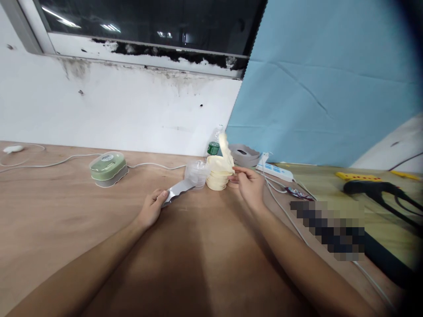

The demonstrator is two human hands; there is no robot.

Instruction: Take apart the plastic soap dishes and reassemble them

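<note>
Head camera: my two hands are apart, each closed on something. My left hand [156,204] grips a thin, wavy-edged grey piece [180,190] by its near end, thumb on top, its far end reaching to the clear tubs [197,174]; whether it touches them I cannot tell. My right hand [249,184] pinches the lower edge of a tilted cream piece [226,147], which rises steeply above the cream stack [217,181] on the worktop [59,211]. Both pieces look light and thin to me, likely a springy material that bends a little, smooth enough to slip if pinched loosely. I would take each by its rim, finger and thumb on opposite faces, without squeezing hard. The clear tubs look stiffer and perhaps easier to crack, so I'd hold them low on the wall. They sit just left of the cream stack; what they hold, if anything, I cannot tell. Well to the left is a green box [108,163], its inside hidden. Behind the cream stack stands a bottle [213,148], its fill unclear
</note>
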